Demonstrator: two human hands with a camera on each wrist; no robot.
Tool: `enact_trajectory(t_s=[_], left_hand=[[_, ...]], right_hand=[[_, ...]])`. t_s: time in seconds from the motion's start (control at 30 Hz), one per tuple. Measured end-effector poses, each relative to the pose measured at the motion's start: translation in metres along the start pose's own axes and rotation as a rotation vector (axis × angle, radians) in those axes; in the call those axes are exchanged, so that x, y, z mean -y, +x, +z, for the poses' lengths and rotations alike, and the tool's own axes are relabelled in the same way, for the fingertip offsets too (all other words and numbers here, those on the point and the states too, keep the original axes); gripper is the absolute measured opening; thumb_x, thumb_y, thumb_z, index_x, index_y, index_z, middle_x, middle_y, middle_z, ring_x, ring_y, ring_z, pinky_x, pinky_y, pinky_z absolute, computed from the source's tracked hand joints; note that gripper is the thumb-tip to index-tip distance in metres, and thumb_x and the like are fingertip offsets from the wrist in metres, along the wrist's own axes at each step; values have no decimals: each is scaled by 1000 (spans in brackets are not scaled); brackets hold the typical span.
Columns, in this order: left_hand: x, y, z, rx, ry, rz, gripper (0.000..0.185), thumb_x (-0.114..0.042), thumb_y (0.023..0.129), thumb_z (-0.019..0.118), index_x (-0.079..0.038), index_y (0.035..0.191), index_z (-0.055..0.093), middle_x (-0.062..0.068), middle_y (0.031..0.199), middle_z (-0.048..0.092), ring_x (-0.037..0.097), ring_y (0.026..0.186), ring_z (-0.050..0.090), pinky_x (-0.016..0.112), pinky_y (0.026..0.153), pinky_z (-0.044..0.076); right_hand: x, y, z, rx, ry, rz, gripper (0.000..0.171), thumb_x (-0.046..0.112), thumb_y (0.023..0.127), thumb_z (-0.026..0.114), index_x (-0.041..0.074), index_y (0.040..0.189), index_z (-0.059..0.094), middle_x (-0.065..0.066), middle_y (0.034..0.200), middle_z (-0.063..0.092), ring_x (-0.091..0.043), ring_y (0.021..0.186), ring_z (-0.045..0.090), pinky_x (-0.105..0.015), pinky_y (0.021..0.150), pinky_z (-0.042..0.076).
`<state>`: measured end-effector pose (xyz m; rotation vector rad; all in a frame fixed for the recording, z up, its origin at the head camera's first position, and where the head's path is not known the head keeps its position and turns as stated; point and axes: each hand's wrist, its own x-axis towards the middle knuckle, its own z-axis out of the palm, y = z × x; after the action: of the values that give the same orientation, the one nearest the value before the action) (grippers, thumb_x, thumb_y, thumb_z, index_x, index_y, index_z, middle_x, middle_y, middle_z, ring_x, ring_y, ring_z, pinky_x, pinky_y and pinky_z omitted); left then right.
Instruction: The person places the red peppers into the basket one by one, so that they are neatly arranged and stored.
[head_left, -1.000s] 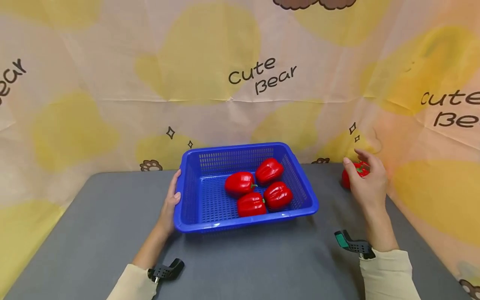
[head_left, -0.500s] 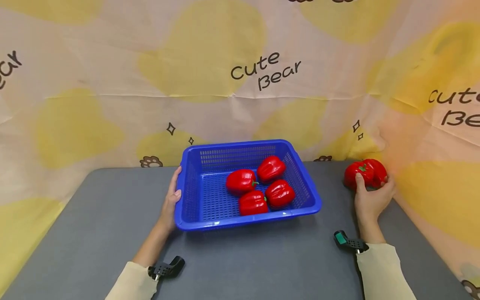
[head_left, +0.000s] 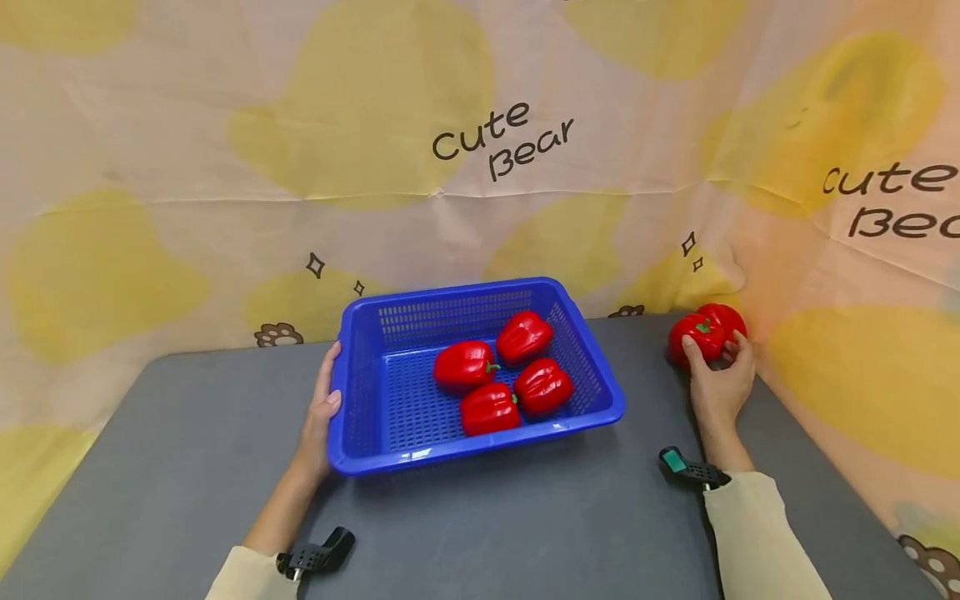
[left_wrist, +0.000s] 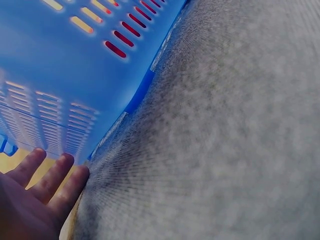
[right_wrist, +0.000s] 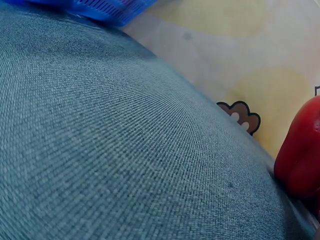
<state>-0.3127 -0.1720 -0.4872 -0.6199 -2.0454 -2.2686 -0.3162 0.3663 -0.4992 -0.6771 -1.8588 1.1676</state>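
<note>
A blue plastic basket (head_left: 474, 455) stands mid-table in the head view, with several red bell peppers (head_left: 465, 367) lying in its right half. My left hand (head_left: 315, 425) rests against its left end; the left wrist view shows straight fingers (left_wrist: 55, 180) touching the slotted wall. At the far right corner of the table, two more red bell peppers sit side by side. My right hand (head_left: 722, 387) grips the nearer bell pepper (head_left: 692, 335), thumb on its front and fingers curled at its right side. The other bell pepper (head_left: 726, 318) is just behind, partly hidden.
A grey table (head_left: 480, 533) carries everything. A printed cloth (head_left: 360, 150) hangs behind it and along its right side, close to the two corner peppers. Grey tabletop lies between the basket and my right hand.
My right hand has come down and back from above the corner peppers, and its thumb and fingers now hold the nearer one. The left hand stays at the basket. The head view shifted slightly.
</note>
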Motion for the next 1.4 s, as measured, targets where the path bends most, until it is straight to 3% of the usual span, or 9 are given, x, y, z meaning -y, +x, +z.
enact_trajectory(t_s=[0.2, 0.4, 0.53, 0.67, 0.77, 0.97, 1.07, 1.27, 1.4], left_hand=[[-2, 3, 0, 14, 6, 30, 67, -30, 99, 27, -27, 163, 7, 17, 166, 14, 21, 128, 47, 27, 88, 57], [-1, 0, 1, 10, 16, 20, 67, -30, 99, 28, -26, 163, 7, 18, 166, 13, 21, 128, 45, 26, 90, 55], [1, 0, 3, 8, 5, 17, 67, -30, 99, 28, -27, 163, 7, 16, 165, 15, 20, 128, 46, 26, 90, 55], [1, 0, 3, 3, -17, 17, 67, -29, 99, 28, -27, 163, 8, 13, 163, 20, 18, 126, 49, 26, 88, 56], [1, -1, 2, -3, -20, 11, 68, -28, 99, 29, -27, 163, 8, 10, 162, 22, 15, 125, 50, 25, 88, 56], [1, 1, 1, -8, -10, 12, 67, -30, 99, 29, -27, 163, 9, 10, 163, 21, 16, 124, 50, 24, 88, 56], [2, 0, 1, -1, -5, 11, 67, -30, 99, 28, -26, 163, 8, 14, 164, 19, 17, 123, 51, 25, 86, 57], [4, -2, 1, -4, -8, 16, 67, -31, 99, 28, -27, 163, 8, 14, 163, 19, 17, 123, 52, 26, 86, 58], [3, 0, 0, 0, -22, 28, 67, -30, 99, 28, -26, 163, 8, 11, 162, 22, 17, 122, 53, 27, 85, 58]], right_hand=[[-3, 3, 3, 57, -29, -12, 79, 44, 82, 79, 15, 148, 46, -13, 141, 53, -19, 122, 46, -39, 107, 39], [-4, 3, 5, 56, -59, -20, 79, 44, 80, 81, 11, 144, 50, -12, 128, 57, -6, 105, 43, -25, 93, 36], [-4, 7, 6, 94, -62, -28, 81, 45, 80, 81, 14, 147, 47, -11, 133, 55, -8, 109, 44, -24, 96, 37], [-6, 11, 9, 152, -55, -55, 86, 43, 79, 83, 17, 151, 44, -12, 144, 52, -23, 124, 49, -36, 109, 41], [-8, 14, 14, 227, -101, -122, 92, 39, 77, 85, 15, 154, 42, -15, 151, 49, -33, 135, 46, -50, 117, 36], [-8, 22, 24, 423, -186, -299, 87, 37, 81, 82, 10, 154, 42, -19, 154, 48, -42, 141, 43, -60, 118, 31], [-7, 24, 27, 466, -171, -322, 84, 34, 83, 80, 7, 153, 42, -20, 151, 51, -40, 137, 48, -59, 115, 35], [-3, 22, 30, 490, -139, -264, 85, 33, 85, 79, 11, 156, 37, -20, 150, 51, -35, 133, 50, -54, 111, 39], [-2, 19, 31, 481, -127, -218, 79, 31, 85, 79, 10, 152, 42, -18, 147, 54, -31, 126, 53, -36, 102, 43]])
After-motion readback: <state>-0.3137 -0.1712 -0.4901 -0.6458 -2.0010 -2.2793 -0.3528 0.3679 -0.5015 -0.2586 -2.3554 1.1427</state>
